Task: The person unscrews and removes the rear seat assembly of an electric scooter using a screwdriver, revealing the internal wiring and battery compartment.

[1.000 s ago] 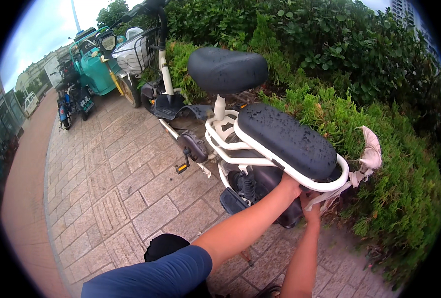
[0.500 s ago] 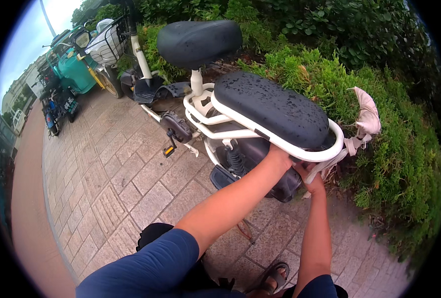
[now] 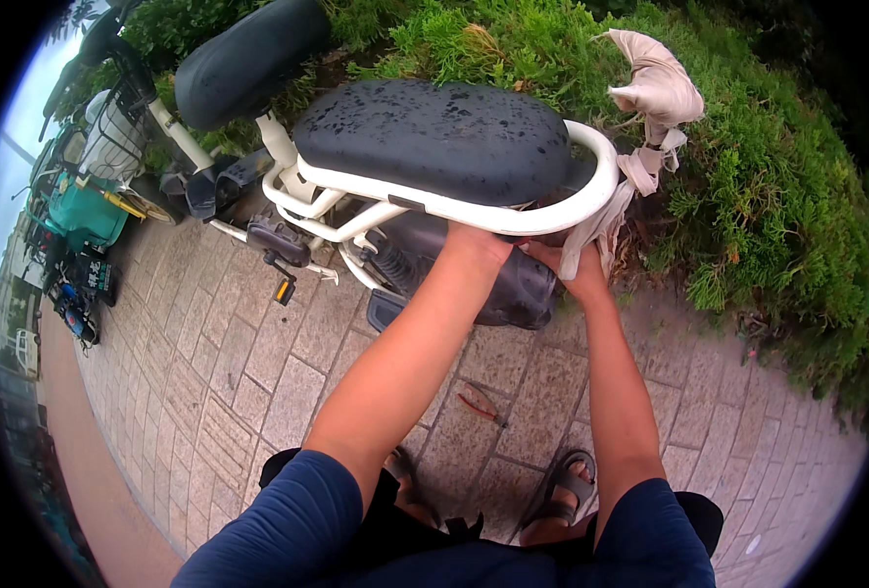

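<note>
A white-framed electric bike stands before me, its long black rear seat [image 3: 434,142] speckled with water drops. My left hand [image 3: 482,241] reaches beneath the seat's white rear rail [image 3: 513,218], and its fingers are hidden there. Close to its right, my right hand [image 3: 574,274] is under the rail's rear end, beside the black rear fender [image 3: 518,292]. A hanging strip of pale cloth [image 3: 591,235] partly covers the right hand, whose fingers are mostly out of sight. What either hand grips cannot be made out.
Red-handled pliers [image 3: 481,405] lie on the paving [image 3: 356,343] between my feet and the bike. Pale cloth is bundled [image 3: 658,83] behind the rail, against the green hedge [image 3: 748,196]. A black front saddle [image 3: 248,64], a pedal [image 3: 284,290] and parked vehicles are at the left.
My view has shifted, so the bike appears farther left and higher, and more of my feet and the pliers show. Both hands remain under the rear rail.
</note>
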A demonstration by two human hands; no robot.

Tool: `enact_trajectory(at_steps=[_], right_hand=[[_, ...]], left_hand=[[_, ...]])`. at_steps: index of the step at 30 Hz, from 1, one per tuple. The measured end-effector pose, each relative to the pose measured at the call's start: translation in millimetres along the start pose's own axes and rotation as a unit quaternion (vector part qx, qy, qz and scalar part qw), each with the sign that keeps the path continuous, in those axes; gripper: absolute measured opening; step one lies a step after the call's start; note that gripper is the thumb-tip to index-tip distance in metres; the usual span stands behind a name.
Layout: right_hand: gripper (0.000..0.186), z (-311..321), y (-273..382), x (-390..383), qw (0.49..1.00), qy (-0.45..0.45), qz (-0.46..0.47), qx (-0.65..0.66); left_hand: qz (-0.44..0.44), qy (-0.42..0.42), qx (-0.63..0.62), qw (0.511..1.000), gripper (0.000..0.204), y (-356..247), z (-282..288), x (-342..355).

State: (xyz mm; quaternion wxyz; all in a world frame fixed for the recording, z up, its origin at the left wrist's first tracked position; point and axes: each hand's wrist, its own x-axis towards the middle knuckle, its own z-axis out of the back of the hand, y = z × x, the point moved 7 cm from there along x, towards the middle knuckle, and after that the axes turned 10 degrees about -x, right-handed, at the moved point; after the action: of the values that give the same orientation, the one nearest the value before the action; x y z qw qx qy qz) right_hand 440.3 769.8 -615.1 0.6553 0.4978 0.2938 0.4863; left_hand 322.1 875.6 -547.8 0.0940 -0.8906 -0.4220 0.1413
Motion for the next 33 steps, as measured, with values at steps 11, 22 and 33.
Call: enact_trajectory(at_steps=[11,22,33], right_hand=[[0.052,0,-6,6,0.99,0.019,-0.012,-0.139],[0.032,-5,-30,5,0.995,-0.003,0.058,-0.083],[0.032,0,-52,7,0.993,-0.075,0.064,-0.07]], left_hand=[[0.001,-0.013,-0.048,0.999,0.05,5,3,-2],[-0.022,-0.002,-0.012,1.0,0.041,14,30,15],[-0.016,-0.007,-0.019,1.0,0.041,13,16,8]])
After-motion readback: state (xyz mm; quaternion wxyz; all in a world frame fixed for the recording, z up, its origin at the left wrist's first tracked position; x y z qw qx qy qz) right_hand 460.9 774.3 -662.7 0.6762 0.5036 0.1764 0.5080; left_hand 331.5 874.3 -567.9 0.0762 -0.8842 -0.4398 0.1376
